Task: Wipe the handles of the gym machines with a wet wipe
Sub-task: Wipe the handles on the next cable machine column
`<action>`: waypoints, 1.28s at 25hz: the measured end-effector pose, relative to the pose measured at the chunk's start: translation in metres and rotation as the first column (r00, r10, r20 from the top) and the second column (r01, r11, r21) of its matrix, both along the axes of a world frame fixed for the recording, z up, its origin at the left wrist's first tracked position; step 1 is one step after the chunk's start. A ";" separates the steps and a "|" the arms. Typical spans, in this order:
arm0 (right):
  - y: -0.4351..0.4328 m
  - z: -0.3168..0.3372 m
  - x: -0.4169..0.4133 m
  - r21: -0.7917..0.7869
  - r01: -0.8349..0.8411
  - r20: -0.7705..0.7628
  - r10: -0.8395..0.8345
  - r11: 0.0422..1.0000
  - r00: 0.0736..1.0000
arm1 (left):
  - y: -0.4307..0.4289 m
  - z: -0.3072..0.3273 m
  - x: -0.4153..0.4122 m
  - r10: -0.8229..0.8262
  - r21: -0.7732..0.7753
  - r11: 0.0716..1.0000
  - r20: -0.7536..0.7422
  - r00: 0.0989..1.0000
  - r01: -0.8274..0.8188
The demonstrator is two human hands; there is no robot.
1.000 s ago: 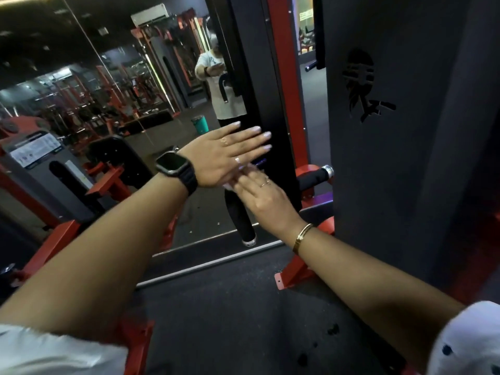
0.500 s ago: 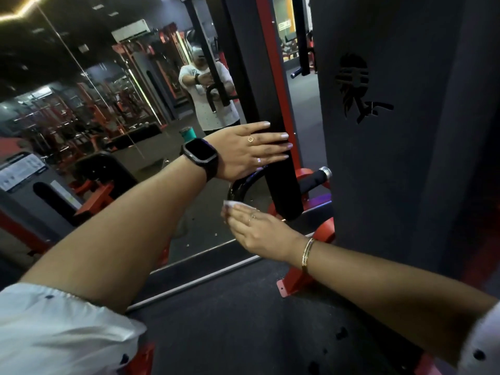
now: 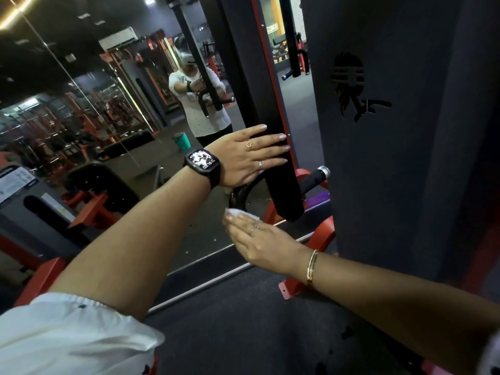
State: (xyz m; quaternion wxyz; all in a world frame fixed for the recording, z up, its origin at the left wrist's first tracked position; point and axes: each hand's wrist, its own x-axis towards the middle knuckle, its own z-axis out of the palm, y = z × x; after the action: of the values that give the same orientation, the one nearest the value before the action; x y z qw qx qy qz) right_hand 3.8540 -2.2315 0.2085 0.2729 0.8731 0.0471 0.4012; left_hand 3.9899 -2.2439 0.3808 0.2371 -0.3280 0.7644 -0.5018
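The left grip (image 3: 249, 155) lies flat, fingers straight, against the black upright bar (image 3: 282, 196). The right grip (image 3: 261, 240) holds the wet wipe (image 3: 239, 213) just beneath the curved black handle (image 3: 234, 194).

This is looking like a commercial gym; a mirror wall (image 3: 89, 85) is running along the left and far side, reflecting rows of red and black weight machines (image 3: 54, 136); a black padded seat (image 3: 102, 182) on a red frame (image 3: 94, 211) is sitting at the near left, beside a grey machine housing (image 3: 35, 223) carrying an instruction sticker (image 3: 16, 182); a black upright post (image 3: 254, 90) is running down the middle, with a curved handle (image 3: 242, 192) bending out at its lower end and a short grip (image 3: 315, 178) with a chrome cap sticking out to its right; a dark panel (image 3: 405, 158) with a cut-out logo (image 3: 351, 85) is standing on the right; dark matting (image 3: 243, 326) is covering the near floor; an air conditioner (image 3: 119, 39) is hanging high in the reflection.
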 end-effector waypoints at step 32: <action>-0.026 -0.079 -0.029 0.386 0.035 -0.164 0.032 0.922 0.986 | -0.003 -0.012 0.010 -0.022 -0.018 1.000 -0.176 0.984 0.020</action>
State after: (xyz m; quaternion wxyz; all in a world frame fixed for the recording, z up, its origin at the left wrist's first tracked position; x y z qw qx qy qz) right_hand 3.8249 -2.2577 0.1296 0.0903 0.9404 -0.0112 0.3277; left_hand 3.9999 -2.2465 0.3688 0.1607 -0.3649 0.7817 -0.4795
